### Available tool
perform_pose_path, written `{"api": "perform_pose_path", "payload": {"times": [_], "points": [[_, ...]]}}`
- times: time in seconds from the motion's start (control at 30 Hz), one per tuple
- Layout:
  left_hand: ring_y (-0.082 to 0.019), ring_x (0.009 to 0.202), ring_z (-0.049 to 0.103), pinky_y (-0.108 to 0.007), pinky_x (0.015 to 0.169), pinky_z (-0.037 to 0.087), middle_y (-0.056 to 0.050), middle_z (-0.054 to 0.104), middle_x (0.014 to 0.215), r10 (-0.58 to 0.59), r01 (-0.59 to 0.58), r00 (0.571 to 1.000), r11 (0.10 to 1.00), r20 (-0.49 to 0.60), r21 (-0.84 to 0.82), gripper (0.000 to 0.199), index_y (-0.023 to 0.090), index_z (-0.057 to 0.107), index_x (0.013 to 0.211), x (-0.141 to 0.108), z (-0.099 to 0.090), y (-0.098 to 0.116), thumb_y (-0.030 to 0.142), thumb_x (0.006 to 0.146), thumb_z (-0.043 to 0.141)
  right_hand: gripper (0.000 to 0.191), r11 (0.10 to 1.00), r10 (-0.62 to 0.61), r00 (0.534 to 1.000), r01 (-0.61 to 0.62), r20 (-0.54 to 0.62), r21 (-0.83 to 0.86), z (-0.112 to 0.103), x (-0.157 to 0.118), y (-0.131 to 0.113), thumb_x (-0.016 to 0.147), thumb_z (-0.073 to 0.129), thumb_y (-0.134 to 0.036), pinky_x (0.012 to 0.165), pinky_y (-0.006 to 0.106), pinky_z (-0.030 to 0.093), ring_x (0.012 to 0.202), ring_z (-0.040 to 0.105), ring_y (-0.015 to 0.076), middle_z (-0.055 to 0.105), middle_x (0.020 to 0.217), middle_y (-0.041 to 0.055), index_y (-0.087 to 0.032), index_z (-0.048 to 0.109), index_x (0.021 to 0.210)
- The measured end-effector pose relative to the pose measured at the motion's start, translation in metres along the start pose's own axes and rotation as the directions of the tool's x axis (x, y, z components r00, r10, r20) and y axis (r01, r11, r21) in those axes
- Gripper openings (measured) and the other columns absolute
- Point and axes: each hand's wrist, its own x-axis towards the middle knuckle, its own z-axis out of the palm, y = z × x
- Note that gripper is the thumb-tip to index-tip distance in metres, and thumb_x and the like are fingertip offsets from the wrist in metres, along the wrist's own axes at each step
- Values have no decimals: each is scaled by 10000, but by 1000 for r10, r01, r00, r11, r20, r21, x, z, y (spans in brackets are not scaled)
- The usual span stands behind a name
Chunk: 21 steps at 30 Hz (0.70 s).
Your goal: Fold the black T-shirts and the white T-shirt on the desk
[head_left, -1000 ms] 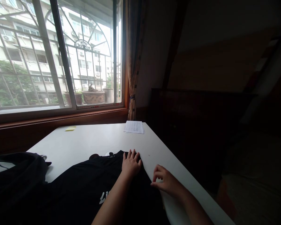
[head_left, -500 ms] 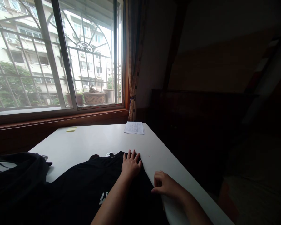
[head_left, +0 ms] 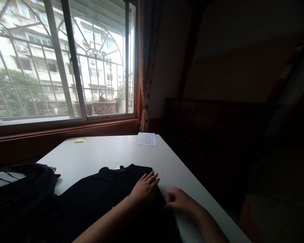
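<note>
A black shirt (head_left: 101, 199) lies spread over the near part of the white table. My left hand (head_left: 145, 187) rests on it near its right edge, palm down with the fingers stretched out. At the shirt's right edge, my right hand (head_left: 177, 199) is curled, thumb and fingers pinched on the cloth; the exact grip is partly hidden. A heap of dark cloth (head_left: 40, 182) with a strap-like part sits to the left. Just past the shirt's far edge are a dark round object (head_left: 103, 169) and a white round one (head_left: 120, 167), both partly covered.
Printed papers (head_left: 146, 139) lie at the far right corner of the white table (head_left: 103, 152), and a yellow slip (head_left: 80, 139) at the far left. Beyond stand a barred window (head_left: 96, 67) and a tied curtain (head_left: 145, 84). The table's right edge borders a dark area.
My left hand has slid toward me and slightly right over the shirt, its forearm now covering the white print. My right hand has stayed at the edge. The view has shifted slightly.
</note>
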Motion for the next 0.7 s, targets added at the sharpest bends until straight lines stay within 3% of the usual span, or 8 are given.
{"api": "perform_pose_path", "payload": {"times": [0.1, 0.2, 0.43, 0.7], "points": [[-265, 1527, 168, -523, 1223, 220, -48, 226, 1643, -16, 19, 995, 999, 101, -38, 600, 245, 248, 1584, -16, 11, 7, 471, 1037, 343, 202, 1000, -12, 1000, 12, 6, -23, 0, 0, -1, 641, 825, -298, 668, 260, 396, 767, 571, 176, 638, 811, 9, -180, 668, 688], [-276, 1525, 167, -545, 1228, 188, -39, 204, 1644, -29, 34, 992, 999, 121, -37, 639, 266, 212, 1592, -19, 16, 7, 550, 1029, 320, 209, 1000, 9, 1000, -8, 5, -30, 0, 1, 0, 637, 828, -300, 686, 261, 404, 782, 579, 178, 642, 843, 14, -183, 675, 716], [-241, 1523, 194, -521, 1239, 180, -51, 289, 1622, -194, 195, 979, 981, 62, -2, 633, 214, 306, 1567, 7, 16, -15, 553, 1040, 215, 220, 999, 52, 998, -52, 34, -17, 0, 1, 1, 643, 829, -318, 712, 263, 414, 811, 580, 182, 630, 875, 13, -190, 673, 733], [-264, 1526, 181, -574, 1227, 151, -17, 288, 1627, -258, 257, 965, 966, 55, 21, 607, 284, 275, 1575, 30, 21, -27, 546, 1030, 226, 209, 999, 43, 998, -43, 45, -5, -3, -1, -3, 638, 829, -301, 706, 263, 416, 801, 568, 180, 629, 871, 12, -195, 665, 713]]}}
